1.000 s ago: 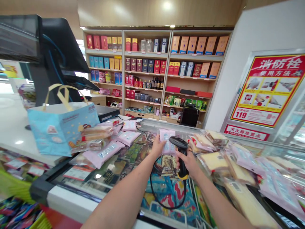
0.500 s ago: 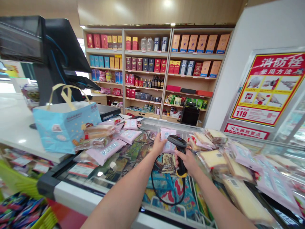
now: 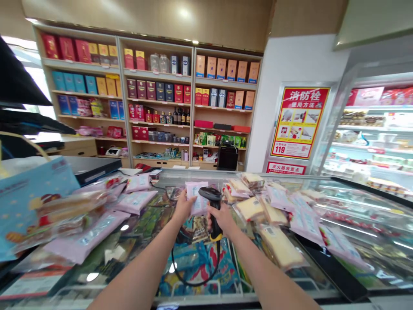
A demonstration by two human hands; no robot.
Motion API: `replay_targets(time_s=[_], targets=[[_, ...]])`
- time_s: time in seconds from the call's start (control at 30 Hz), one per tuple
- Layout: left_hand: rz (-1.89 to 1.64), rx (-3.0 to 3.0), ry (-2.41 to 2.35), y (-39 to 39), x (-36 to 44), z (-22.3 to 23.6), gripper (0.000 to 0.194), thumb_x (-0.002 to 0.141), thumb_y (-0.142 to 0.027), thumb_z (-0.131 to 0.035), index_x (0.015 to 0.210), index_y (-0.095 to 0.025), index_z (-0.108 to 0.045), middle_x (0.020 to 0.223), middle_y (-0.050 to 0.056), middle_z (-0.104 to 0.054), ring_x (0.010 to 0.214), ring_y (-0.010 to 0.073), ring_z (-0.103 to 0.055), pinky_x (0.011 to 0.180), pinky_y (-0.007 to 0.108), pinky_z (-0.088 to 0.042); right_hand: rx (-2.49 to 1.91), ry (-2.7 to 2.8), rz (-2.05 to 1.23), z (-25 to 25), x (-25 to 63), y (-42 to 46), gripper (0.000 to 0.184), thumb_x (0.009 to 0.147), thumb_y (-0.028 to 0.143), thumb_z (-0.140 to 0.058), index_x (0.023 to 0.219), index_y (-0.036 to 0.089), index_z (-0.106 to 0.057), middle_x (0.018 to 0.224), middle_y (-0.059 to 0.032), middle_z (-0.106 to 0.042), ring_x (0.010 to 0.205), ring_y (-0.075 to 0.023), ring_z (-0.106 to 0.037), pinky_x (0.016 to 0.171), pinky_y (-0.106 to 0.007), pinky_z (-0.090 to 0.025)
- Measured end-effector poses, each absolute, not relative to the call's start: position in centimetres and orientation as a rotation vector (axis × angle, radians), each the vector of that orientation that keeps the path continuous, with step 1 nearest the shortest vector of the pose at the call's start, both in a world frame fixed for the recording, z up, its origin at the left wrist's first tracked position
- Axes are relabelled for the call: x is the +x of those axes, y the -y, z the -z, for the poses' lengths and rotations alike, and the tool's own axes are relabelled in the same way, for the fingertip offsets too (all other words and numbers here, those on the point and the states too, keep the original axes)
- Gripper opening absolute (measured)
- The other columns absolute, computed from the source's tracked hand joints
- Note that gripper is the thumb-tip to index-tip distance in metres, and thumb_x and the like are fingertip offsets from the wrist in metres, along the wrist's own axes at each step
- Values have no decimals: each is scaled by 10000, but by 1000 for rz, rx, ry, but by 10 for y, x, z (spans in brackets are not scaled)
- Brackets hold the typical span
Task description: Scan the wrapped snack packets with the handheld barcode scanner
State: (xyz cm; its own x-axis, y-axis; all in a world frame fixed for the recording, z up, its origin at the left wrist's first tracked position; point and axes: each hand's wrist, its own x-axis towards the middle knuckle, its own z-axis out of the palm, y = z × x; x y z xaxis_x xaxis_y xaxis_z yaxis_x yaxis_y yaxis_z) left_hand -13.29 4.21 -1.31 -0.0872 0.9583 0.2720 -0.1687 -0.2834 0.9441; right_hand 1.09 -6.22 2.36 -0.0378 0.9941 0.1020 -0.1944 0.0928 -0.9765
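My left hand (image 3: 184,206) is closed on the edge of a pale pink packet (image 3: 197,189), held up over the glass top of a display freezer (image 3: 142,245). In my right hand (image 3: 222,219) is a black and yellow barcode scanner (image 3: 211,193), gripped by its handle. The scanner's head is in front of the packet and hides part of it. From the handle's base a black cable (image 3: 190,284) loops down. On the right lie several wrapped sandwiches (image 3: 280,247) and more pink packets (image 3: 305,219). Other pink packets (image 3: 90,237) lie on the left.
A blue paper bag (image 3: 22,202) stands at the left, below a dark monitor (image 3: 19,77). A long black object (image 3: 332,269) lies on the glass at right. Shelves of boxes (image 3: 158,90) and a red and yellow poster (image 3: 300,122) are behind.
The view has turned right, so the bag and monitor slide toward the left edge and the lit fridge shelves show at right. Both hands keep the packet and scanner.
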Motion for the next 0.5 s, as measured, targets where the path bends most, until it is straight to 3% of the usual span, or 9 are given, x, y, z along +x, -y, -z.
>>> replay_targets(time_s=[0.27, 0.5], targets=[[-1439, 1103, -786, -35, -42, -12, 427, 578, -230, -772, 939, -170, -551, 801, 31, -706, 680, 176, -668, 667, 310, -551, -1036, 1019, -1099, -39, 73, 80, 406, 612, 447, -764, 837, 190, -546, 476, 79, -533, 356, -107, -495, 364, -234, -462], [-1364, 1309, -907, -41, 82, -22, 306, 594, -206, -773, 846, -165, -606, 813, 83, -707, 808, 225, -674, 704, 302, -512, -1082, 918, -954, -48, 136, 100, 374, 641, 433, -757, 827, 190, -543, 515, 66, -551, 378, -109, -512, 357, -232, -460]])
